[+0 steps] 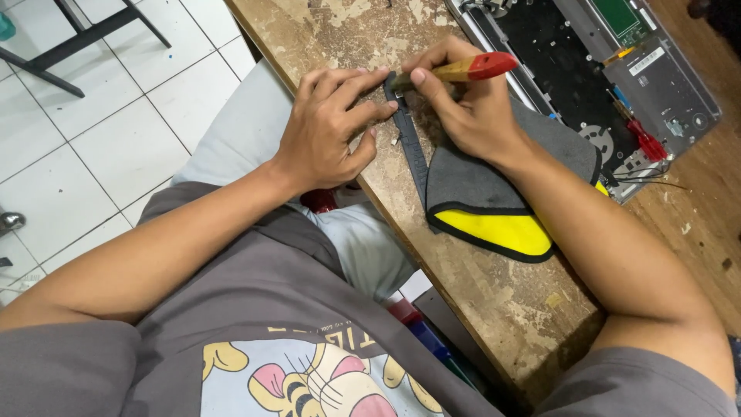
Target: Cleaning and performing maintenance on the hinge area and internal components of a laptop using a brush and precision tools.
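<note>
Looking down from the head camera, we note nearest to us a grey shirt with a cartoon print and pale trousers; both forearms reach forward to a worn wooden worktop (494, 309) whose edge runs diagonally across the view.

Just past the edge lies a grey and yellow cloth (494, 208), folded, its yellow face toward us. Our right wrist rests on it.

Beside the cloth, a narrow dark strip (411, 147) lies flat on the wood, long axis running from near the cloth's left border up and away toward the hands. We cannot tell what kind of part it is.

Left hand (332, 127): fingers curled together, thumb and forefinger tips pressing down at the strip's far end, steadying it.

Right hand (463, 108): fingers clamped around a brush (455, 72) with a wooden handle and red end. Handle lies almost level, red end pointing right and away, the working end pointing left onto the far end of the strip, right at the left fingertips. Both hands meet on that spot; the bristles are mostly hidden.

Farther off, an opened laptop (610, 69) lies with its inner side exposed, a green board at the top, a red screwdriver (641, 137) resting on it.

White floor tiles to the left
</note>
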